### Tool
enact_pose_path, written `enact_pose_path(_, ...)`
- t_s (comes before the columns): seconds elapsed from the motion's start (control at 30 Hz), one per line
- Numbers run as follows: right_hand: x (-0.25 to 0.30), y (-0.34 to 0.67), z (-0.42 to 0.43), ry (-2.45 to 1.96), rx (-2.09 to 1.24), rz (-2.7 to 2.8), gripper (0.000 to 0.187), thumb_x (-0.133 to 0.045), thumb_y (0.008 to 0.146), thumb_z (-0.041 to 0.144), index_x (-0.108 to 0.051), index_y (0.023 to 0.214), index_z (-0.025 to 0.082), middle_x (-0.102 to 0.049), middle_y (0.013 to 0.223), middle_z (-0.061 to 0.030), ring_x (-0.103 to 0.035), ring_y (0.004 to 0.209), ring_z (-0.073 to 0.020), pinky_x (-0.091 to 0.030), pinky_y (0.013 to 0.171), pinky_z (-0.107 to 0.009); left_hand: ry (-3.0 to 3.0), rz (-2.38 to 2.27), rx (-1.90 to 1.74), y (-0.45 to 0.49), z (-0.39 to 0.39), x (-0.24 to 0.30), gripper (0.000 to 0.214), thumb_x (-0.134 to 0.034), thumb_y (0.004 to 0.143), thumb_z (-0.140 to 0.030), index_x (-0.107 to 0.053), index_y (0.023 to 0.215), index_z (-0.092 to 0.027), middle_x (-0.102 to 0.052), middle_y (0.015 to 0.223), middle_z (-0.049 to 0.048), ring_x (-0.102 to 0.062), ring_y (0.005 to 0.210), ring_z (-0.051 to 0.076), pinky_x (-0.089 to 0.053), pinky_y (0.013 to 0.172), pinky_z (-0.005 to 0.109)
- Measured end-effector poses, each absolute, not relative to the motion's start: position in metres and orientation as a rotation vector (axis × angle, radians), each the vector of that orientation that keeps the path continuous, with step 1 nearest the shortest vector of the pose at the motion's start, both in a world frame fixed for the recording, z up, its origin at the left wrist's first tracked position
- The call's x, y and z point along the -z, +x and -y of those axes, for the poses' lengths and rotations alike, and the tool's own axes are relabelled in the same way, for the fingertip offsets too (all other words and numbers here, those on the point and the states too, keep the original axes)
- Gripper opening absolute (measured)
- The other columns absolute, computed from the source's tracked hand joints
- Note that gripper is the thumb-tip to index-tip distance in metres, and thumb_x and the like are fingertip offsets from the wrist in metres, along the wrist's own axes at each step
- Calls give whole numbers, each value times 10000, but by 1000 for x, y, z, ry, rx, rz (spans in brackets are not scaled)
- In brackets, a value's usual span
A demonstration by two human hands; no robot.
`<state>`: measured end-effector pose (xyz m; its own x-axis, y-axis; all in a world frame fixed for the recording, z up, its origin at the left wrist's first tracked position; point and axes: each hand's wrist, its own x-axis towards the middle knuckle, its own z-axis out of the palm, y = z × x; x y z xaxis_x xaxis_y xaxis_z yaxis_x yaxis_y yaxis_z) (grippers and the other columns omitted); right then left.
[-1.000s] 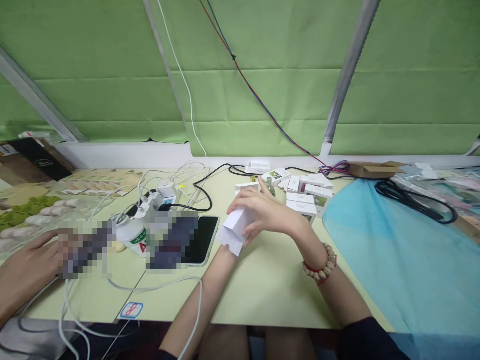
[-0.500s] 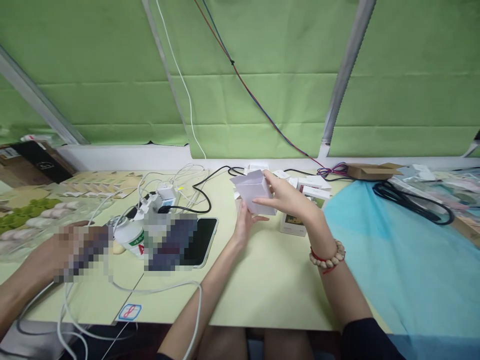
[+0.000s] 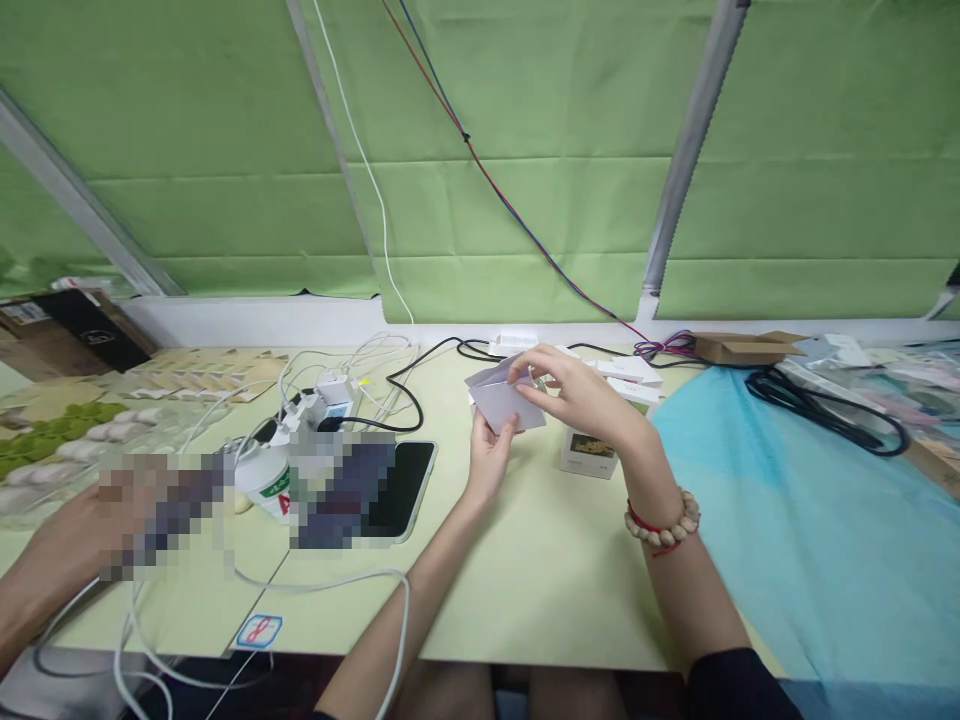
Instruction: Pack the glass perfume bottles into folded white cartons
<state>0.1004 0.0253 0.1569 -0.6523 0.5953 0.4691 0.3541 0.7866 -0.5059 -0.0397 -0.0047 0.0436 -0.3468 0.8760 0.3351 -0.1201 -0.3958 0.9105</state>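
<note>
A small white cardboard box (image 3: 511,406) is held up above the table with a flap raised at its top. My left hand (image 3: 489,462) grips it from below, the thumb lying on its near face. My right hand (image 3: 574,390), coming in from the right, has its curled fingers at the flap along the top edge. What lies inside the box is hidden. Just behind my right hand, a white box with a dark picture (image 3: 590,452) stands on the table, and more white boxes (image 3: 630,372) lie behind it.
A phone (image 3: 401,490), a white tub (image 3: 264,478) and a power strip with plugs (image 3: 319,405) are on the left. Another person's hand (image 3: 161,510) rests beyond them. A blue cloth (image 3: 810,530) covers the right side, with a coiled black cable (image 3: 832,410) and an open brown carton (image 3: 746,346).
The box has tilted and sits slightly lower. My right hand's fingers have shifted from its right side to the flap, while my left thumb has come onto the near face.
</note>
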Motion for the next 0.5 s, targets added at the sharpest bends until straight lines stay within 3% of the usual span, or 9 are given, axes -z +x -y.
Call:
enact_pose_path(0.13,-160,100,-20,-713,-471,2336,215,-523,870,248,-584,1074,273,-586,1119,-19,-575,902,-157,-456,774,-296,1265,-1126,-1850,-39,8,-42,510,-594,823,-411,-378,1272,-300,-536,1316,60,-519,1199,211,-435,1024,375)
enact_pose_path(0.33,-161,100,-15,-716,-472,2408,198,-540,870,288,-694,989,258,-596,995,-36,-571,854,-162,-420,721,-281,1304,-1312,-1844,-40,12,-36,483,-592,812,-417,-320,1202,-331,-542,1303,50,-546,1170,248,-534,879,410)
enact_pose_path(0.5,-158,100,-18,-722,-533,2388,233,-570,836,271,-683,1040,259,-600,1015,-31,-566,861,-162,-410,664,-265,1324,-1329,-1806,-37,11,-34,516,-585,806,-459,-275,1189,-308,-534,1313,79,-557,1155,269,-548,873,427)
